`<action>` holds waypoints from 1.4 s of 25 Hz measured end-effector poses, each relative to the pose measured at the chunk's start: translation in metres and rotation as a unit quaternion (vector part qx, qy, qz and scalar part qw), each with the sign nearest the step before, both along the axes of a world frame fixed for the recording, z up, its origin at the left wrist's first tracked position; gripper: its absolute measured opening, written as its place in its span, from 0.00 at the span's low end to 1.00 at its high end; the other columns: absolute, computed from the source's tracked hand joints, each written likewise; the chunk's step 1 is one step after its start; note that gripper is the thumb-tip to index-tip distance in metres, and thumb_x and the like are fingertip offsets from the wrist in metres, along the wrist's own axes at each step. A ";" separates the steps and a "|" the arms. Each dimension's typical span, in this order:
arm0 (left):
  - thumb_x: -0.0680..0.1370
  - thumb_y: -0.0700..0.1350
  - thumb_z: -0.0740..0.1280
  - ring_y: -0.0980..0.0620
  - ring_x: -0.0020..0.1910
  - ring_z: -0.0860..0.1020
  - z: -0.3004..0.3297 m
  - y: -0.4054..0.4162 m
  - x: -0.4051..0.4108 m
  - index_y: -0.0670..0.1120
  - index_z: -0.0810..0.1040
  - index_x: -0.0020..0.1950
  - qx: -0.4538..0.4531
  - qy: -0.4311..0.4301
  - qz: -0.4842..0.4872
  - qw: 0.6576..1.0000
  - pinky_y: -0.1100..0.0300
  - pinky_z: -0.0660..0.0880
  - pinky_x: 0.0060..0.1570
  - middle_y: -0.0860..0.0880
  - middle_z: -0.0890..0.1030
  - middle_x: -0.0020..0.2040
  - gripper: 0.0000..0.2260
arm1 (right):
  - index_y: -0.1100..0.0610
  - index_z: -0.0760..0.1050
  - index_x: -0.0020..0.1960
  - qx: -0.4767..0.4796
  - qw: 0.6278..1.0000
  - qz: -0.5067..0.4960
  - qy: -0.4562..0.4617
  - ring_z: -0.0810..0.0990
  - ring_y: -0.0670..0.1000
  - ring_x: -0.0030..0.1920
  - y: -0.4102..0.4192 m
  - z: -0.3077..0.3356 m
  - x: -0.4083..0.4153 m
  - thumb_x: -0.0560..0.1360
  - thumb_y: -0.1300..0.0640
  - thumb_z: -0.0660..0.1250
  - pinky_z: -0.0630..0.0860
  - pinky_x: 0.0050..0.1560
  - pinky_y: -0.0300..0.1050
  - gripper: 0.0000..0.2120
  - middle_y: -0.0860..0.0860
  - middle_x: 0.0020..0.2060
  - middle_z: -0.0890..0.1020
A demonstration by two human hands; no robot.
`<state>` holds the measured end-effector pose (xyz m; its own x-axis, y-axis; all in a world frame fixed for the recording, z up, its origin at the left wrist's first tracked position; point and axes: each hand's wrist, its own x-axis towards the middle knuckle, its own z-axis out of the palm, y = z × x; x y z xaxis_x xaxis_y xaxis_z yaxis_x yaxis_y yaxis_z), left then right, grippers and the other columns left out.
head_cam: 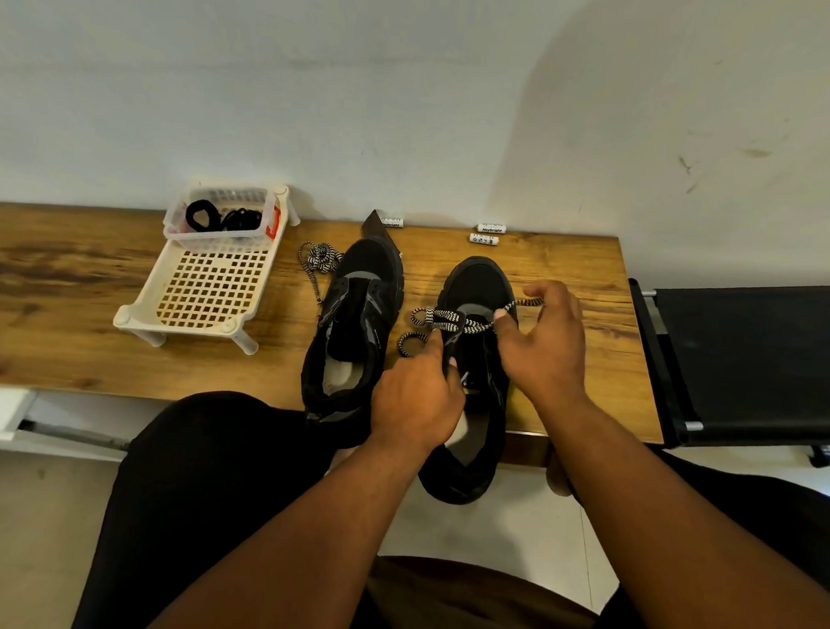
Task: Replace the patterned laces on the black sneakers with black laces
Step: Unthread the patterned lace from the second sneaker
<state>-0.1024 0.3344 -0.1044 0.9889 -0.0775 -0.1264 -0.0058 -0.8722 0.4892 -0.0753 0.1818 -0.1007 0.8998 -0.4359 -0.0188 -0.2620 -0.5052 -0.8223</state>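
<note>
My right hand (541, 340) pinches the black-and-white patterned lace (456, 322) over the right black sneaker (477, 288). My left hand (415, 401) grips its tongue at the table's (68, 296) near edge.

We see two black sneakers. One sneaker (473, 365) sits under our hands, its zigzag lace (451, 322) half pulled out. The other sneaker (354, 330), left of our hands, has no lace. A loose zigzag lace (319, 257) lies beyond it. Black laces (221, 217) sit far left.
</note>
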 end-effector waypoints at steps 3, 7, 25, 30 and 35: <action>0.85 0.54 0.57 0.46 0.46 0.83 -0.001 0.000 -0.001 0.52 0.62 0.80 0.012 -0.006 -0.013 1.000 0.48 0.82 0.46 0.49 0.83 0.48 0.23 | 0.49 0.80 0.54 -0.112 0.984 0.141 0.002 0.71 0.48 0.67 0.009 -0.004 -0.007 0.74 0.54 0.75 0.71 0.64 0.41 0.10 0.50 0.74 0.67; 0.85 0.55 0.57 0.46 0.48 0.83 -0.002 -0.001 0.000 0.52 0.62 0.81 0.016 -0.003 -0.012 1.000 0.47 0.82 0.48 0.49 0.83 0.49 0.24 | 0.52 0.78 0.47 -0.068 0.989 0.128 0.030 0.72 0.52 0.72 0.009 -0.008 -0.002 0.80 0.55 0.69 0.66 0.63 0.40 0.03 0.52 0.73 0.73; 0.84 0.51 0.63 0.54 0.60 0.79 0.009 0.015 0.024 0.53 0.74 0.73 -0.155 -0.017 0.096 0.983 0.60 0.73 0.56 0.56 0.81 0.62 0.17 | 0.49 0.76 0.59 -0.055 0.997 0.041 0.037 0.79 0.50 0.58 0.004 -0.003 -0.004 0.72 0.45 0.76 0.77 0.52 0.44 0.19 0.48 0.57 0.79; 0.83 0.43 0.66 0.53 0.64 0.79 -0.001 0.015 0.054 0.52 0.78 0.70 -0.122 0.006 0.018 0.992 0.63 0.72 0.57 0.51 0.81 0.67 0.15 | 0.48 0.76 0.47 -0.062 0.984 0.126 0.109 0.80 0.46 0.43 0.013 -0.009 -0.012 0.68 0.49 0.77 0.79 0.43 0.45 0.12 0.44 0.42 0.81; 0.84 0.46 0.65 0.58 0.38 0.77 -0.008 0.010 0.048 0.51 0.77 0.51 -0.083 -0.005 0.047 0.995 0.60 0.70 0.33 0.54 0.80 0.43 0.03 | 0.50 0.75 0.44 0.022 0.992 0.077 0.098 0.79 0.48 0.40 0.010 -0.015 -0.015 0.73 0.55 0.71 0.75 0.40 0.45 0.05 0.47 0.39 0.80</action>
